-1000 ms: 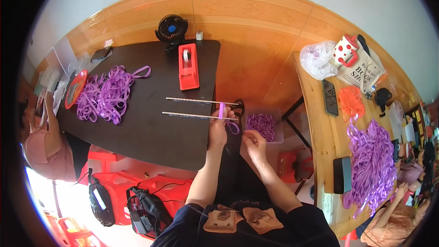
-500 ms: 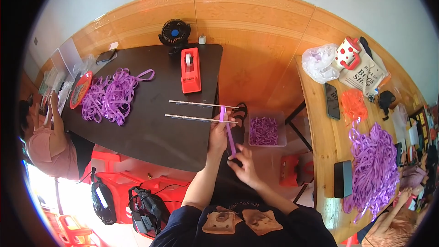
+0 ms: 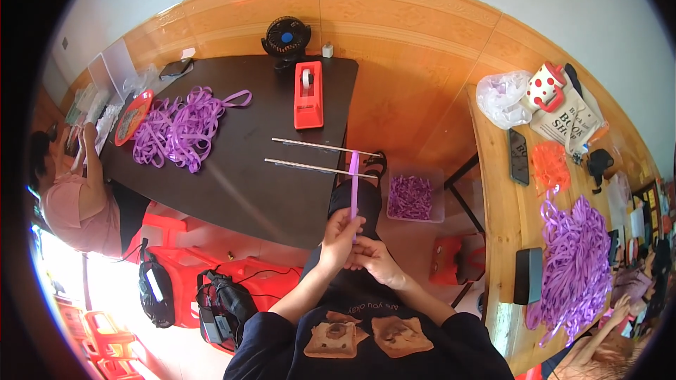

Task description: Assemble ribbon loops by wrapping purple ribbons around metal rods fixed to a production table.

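Two thin metal rods [image 3: 310, 167] lie side by side on the dark table and jut past its right edge. A purple ribbon [image 3: 353, 193] is looped around their free ends and runs down toward me. My left hand [image 3: 341, 236] is closed on the ribbon below the rods. Just below and to the right, my right hand [image 3: 377, 260] has its fingers pinched together, touching the left fingers. Whatever lies between its fingertips is hidden.
A purple ribbon heap [image 3: 184, 129], a red tape dispenser [image 3: 308, 95] and a black fan [image 3: 286, 41] occupy the dark table. Below stands a clear bin [image 3: 438, 214] of short purple pieces. The wooden table [image 3: 496, 239] holds more purple ribbon [image 3: 576, 260]. A co-worker [image 3: 81, 204] sits at left.
My left hand has left the rod ends and come down the ribbon toward my body. My right hand has drawn slightly nearer, beside it. The whole view has shifted a little.
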Demonstrator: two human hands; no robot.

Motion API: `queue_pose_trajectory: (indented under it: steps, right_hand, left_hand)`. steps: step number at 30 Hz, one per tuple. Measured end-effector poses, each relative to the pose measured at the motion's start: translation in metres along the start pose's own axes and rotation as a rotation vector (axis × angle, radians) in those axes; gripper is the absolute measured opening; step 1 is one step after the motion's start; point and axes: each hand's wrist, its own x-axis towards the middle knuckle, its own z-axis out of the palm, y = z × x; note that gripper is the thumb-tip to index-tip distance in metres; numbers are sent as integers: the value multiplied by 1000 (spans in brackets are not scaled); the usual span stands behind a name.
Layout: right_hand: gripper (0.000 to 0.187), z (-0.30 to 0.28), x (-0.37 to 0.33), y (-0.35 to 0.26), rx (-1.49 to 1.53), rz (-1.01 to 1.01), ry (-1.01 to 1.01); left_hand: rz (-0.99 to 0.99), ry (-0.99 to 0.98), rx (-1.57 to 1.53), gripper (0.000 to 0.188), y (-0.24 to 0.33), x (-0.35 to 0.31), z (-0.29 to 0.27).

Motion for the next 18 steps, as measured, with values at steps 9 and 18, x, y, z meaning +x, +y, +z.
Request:
queue_pose_trajectory:
  steps: [9,18]
  right_hand:
    - [33,4,3,2,22,-59,-12]
    - [34,14,-3,-1,38,-49,124]
  left_hand:
    - [-13,174,-84,12,-9,-10,-6]
    - [-27,65,-160,9,-15,-5,-20]
